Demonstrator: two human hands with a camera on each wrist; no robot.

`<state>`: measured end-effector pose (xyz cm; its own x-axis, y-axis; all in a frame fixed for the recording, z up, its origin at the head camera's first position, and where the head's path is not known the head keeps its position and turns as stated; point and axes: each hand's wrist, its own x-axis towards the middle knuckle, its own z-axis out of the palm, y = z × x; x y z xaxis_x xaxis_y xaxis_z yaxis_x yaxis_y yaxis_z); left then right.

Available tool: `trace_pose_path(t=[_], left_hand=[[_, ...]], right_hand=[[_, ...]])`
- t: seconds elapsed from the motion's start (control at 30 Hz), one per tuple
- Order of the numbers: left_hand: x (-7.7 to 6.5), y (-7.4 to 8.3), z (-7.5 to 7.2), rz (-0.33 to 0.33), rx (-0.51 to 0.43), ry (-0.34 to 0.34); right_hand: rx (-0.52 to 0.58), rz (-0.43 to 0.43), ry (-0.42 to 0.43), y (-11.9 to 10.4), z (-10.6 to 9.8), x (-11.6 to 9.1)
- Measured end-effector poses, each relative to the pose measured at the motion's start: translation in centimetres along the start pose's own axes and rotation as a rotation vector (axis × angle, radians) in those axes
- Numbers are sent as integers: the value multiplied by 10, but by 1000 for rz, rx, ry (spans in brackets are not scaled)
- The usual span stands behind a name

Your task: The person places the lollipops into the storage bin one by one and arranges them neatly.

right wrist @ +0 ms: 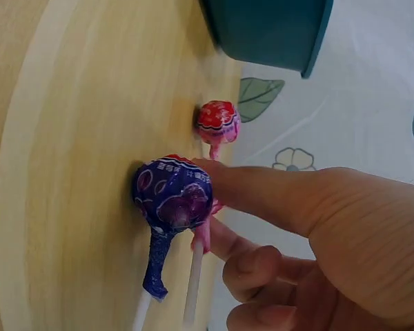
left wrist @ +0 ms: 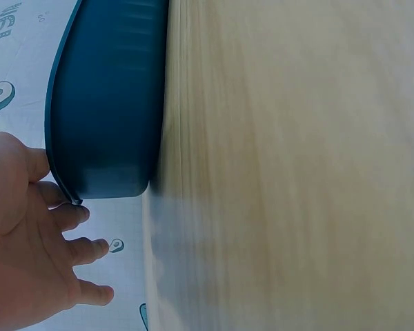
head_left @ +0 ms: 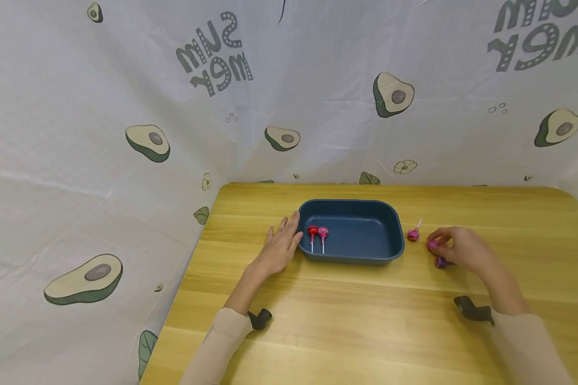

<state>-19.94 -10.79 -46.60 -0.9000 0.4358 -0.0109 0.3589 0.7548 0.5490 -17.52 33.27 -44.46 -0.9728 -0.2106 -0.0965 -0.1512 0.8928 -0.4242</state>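
My left hand (head_left: 278,248) rests against the left end of a dark blue rectangular tray (head_left: 361,235), fingers mostly straight and spread in the left wrist view. Inside the tray's left part lie a red lollipop (head_left: 313,231) and a pink lollipop (head_left: 323,233), side by side. Right of the tray, my right hand (head_left: 464,248) pinches another pink lollipop (head_left: 432,245) at its head between thumb and fingers. A purple-wrapped lollipop (right wrist: 172,193) lies just in front of it, partly covering the pinched one in the right wrist view. Closer to the tray lies a red-and-pink lollipop (head_left: 413,235).
The wooden table (head_left: 347,321) extends around the tray. Behind it and along its left side hangs a white curtain (head_left: 318,64) printed with avocados and lettering. A dark strap piece (head_left: 260,319) shows at the left wrist, another (head_left: 472,310) at the right.
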Motion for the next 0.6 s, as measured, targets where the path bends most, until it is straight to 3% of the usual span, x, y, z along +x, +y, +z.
trace_pose_path(t=[0.13, 0.23, 0.6], left_hand=[[1, -1, 0, 0, 4, 0], [0, 0, 0, 0, 3, -4], [1, 1, -1, -5, 6, 3]], right_hand=[[1, 65, -30, 1, -1, 2], [19, 68, -30, 6, 0, 2], [130, -115, 0, 23, -5, -7]])
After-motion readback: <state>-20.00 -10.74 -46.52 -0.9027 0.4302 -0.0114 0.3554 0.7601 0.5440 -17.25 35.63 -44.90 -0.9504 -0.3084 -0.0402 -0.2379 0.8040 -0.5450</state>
